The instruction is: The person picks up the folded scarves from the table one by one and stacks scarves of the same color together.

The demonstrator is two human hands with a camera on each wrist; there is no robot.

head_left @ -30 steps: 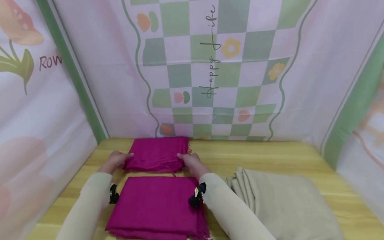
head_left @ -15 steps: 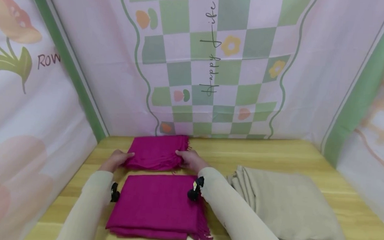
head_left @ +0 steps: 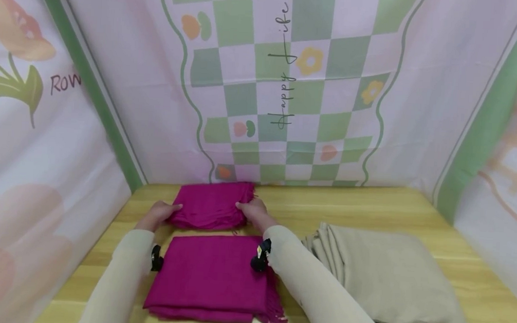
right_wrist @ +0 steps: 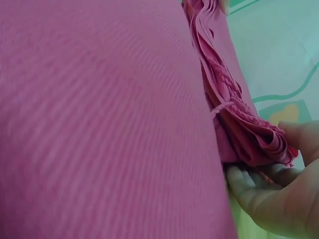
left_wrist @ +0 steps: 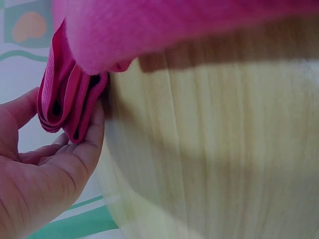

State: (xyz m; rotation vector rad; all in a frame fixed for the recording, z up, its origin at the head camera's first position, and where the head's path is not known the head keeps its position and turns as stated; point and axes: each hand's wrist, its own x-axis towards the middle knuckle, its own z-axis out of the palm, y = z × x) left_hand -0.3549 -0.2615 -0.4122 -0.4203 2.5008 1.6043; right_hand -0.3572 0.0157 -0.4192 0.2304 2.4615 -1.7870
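A folded magenta scarf (head_left: 212, 204) with fringe at its right end lies at the back left of the table. My left hand (head_left: 160, 214) pinches its left edge, thumb above and fingers beneath. On the opposite side my right hand (head_left: 256, 214) grips the fringed end the same way. In the left wrist view, stacked folds of the scarf (left_wrist: 65, 97) sit between thumb and fingers of the left hand (left_wrist: 47, 179). The right wrist view has the right hand (right_wrist: 284, 196) under the layered, fringed edge. Just in front lies a second, larger folded magenta scarf (head_left: 210, 276), fringe to the right, under my wrists.
A thick folded beige cloth (head_left: 393, 276) lies on the right of the wooden table (head_left: 326, 204), beside my right forearm. Printed fabric walls (head_left: 289, 85) enclose the table at the back and both sides. A small black device (head_left: 259, 259) is strapped at my right wrist.
Both hands keep their hold on the far scarf, which stays about where it was. The right hand has shifted very slightly left. The near scarf and beige cloth are unmoved.
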